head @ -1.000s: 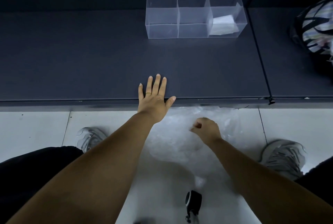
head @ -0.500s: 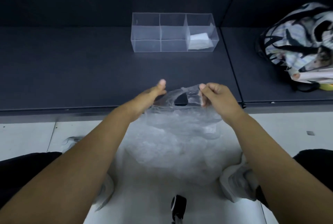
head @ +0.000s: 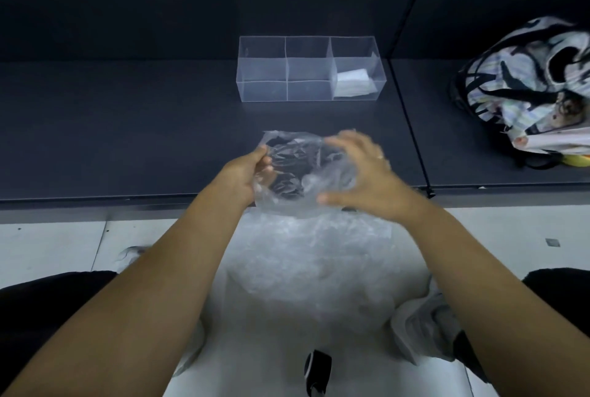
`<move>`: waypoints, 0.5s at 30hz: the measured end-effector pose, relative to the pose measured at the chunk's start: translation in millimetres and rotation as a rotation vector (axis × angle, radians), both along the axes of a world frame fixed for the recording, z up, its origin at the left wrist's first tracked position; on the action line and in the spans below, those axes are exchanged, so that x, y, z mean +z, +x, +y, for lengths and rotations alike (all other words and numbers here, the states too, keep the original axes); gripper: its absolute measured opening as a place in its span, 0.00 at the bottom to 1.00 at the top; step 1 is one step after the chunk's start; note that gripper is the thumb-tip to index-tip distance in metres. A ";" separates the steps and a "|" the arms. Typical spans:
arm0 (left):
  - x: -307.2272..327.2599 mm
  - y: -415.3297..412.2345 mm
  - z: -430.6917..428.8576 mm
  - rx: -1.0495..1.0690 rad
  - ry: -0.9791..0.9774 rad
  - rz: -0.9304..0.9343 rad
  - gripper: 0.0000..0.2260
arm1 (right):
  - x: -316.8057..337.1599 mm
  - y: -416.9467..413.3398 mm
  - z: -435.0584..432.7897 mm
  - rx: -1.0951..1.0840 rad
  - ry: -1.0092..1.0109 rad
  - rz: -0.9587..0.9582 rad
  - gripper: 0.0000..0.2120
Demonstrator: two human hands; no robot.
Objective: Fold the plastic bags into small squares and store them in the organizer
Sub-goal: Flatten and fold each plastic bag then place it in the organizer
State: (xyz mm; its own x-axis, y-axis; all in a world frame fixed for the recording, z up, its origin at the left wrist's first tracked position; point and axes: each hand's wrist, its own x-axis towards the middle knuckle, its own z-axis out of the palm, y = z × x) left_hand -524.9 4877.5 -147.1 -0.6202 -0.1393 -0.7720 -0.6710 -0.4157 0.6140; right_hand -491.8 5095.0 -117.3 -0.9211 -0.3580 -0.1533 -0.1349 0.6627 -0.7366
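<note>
Only one view here, worn on the person's head, facing forward and steeply down along both forearms (head: 159, 284). It sits close: the left hand (head: 247, 169) and right hand (head: 360, 173), with the plastic bag (head: 293, 166) between them, fill mid-frame. Beyond the fingertips (head: 351, 137) it takes in the dark shelf (head: 127, 141) and clear organizer (head: 308, 69); nearer than the fingers, pale floor (head: 48, 246) and dark trouser legs (head: 38, 307) at the bottom corners.

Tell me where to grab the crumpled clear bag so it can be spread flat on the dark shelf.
Pinch the bag at its two upper corners, coming in from either side. The left hand grips its left edge; the right hand is spread open by its right side. It is limp and crumpled, so pulling outward should probably flatten it.
</note>
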 end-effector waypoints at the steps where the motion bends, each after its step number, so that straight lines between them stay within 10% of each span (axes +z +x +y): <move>1: -0.4 -0.1 0.4 0.045 0.045 -0.023 0.08 | -9.3 4.1 -8.8 0.088 0.132 0.013 0.42; 5: -6.1 2.4 -5.2 0.033 0.033 -0.081 0.09 | -31.5 1.1 -22.5 0.064 0.309 0.156 0.17; 10: 2.4 1.4 -23.6 0.047 -0.024 0.093 0.18 | -3.0 -10.5 -10.1 -0.369 -0.403 -0.326 0.15; 15: 26.8 21.6 1.1 -0.529 -0.297 0.557 0.45 | 2.9 -19.5 -11.2 -0.768 -0.791 -0.668 0.18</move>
